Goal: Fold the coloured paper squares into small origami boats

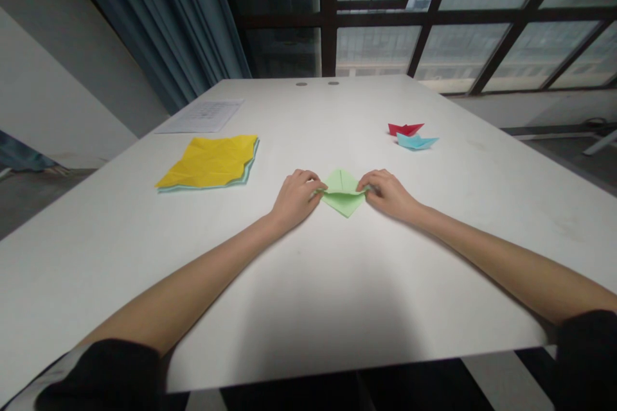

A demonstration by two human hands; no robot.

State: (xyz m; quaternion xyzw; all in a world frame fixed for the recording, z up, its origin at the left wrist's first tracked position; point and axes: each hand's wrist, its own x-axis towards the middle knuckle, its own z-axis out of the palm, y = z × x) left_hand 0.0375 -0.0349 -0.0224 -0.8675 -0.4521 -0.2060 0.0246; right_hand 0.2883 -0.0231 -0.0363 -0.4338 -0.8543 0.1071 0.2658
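Observation:
A light green sheet of folding paper point(343, 200), folded into a small diamond with a raised crease across its middle, lies on the white table between my hands. The left corner is pinched between the thumb and fingers of my left hand point(297, 196). On the opposite side, my right hand point(388, 194) grips the right corner the same way. A slightly gaping fold runs from one hand to the other. Beyond my right hand sit a red paper boat point(405, 130) and a light blue paper boat point(417, 142), close together.
To the left lies a stack of square paper point(212, 162), yellow on top with blue-green sheets beneath. Behind it rests a printed sheet point(200, 117). The white table point(308, 270) reaches toward the windows, and its near edge is close to me. A blue curtain point(168, 19) hangs at the back left.

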